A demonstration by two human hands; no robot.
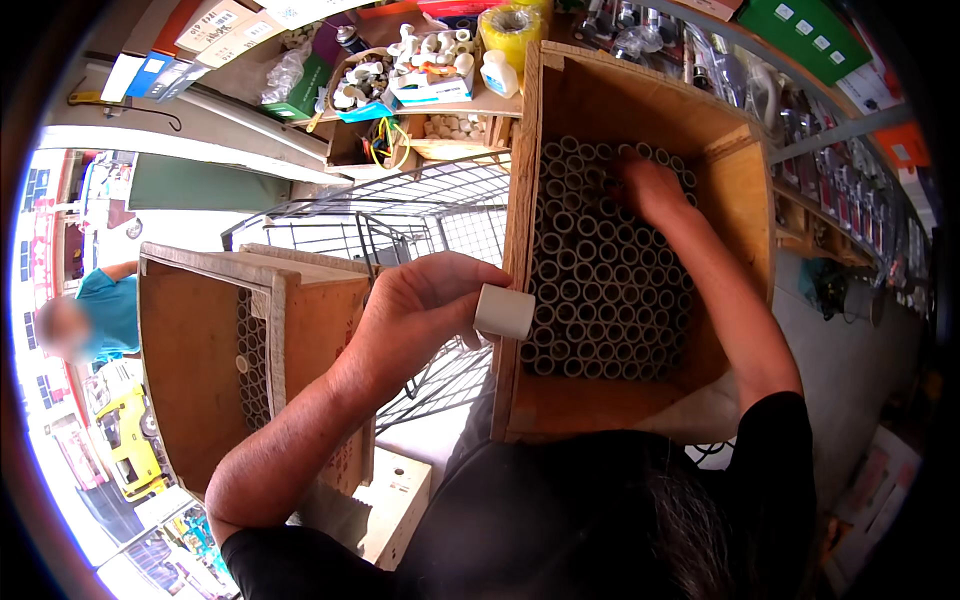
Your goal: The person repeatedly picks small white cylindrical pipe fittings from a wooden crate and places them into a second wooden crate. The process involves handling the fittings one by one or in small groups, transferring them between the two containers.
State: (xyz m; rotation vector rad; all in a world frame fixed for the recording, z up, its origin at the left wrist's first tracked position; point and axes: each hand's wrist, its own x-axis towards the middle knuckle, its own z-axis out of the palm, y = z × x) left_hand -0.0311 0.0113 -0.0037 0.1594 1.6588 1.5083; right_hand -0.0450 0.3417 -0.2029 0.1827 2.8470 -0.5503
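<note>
Between the thumb and fingers of my left hand (427,307) is a short white plastic pipe coupling (505,311), held by the near rim of a wooden box (517,225). Inside that box, many similar white tube fittings (592,291) stand on end in close rows. My right hand (646,184) reaches down into the box at the far part of the rows. Its fingertips are among the fittings and partly hidden, so whether it grips one is unclear.
A second wooden box (202,367) with fittings stands at the left, near a black wire rack (337,210). Cartons of pipe fittings (431,90) line a shelf ahead. Packaged goods (832,180) hang at the right. Another person (109,307) is at the far left.
</note>
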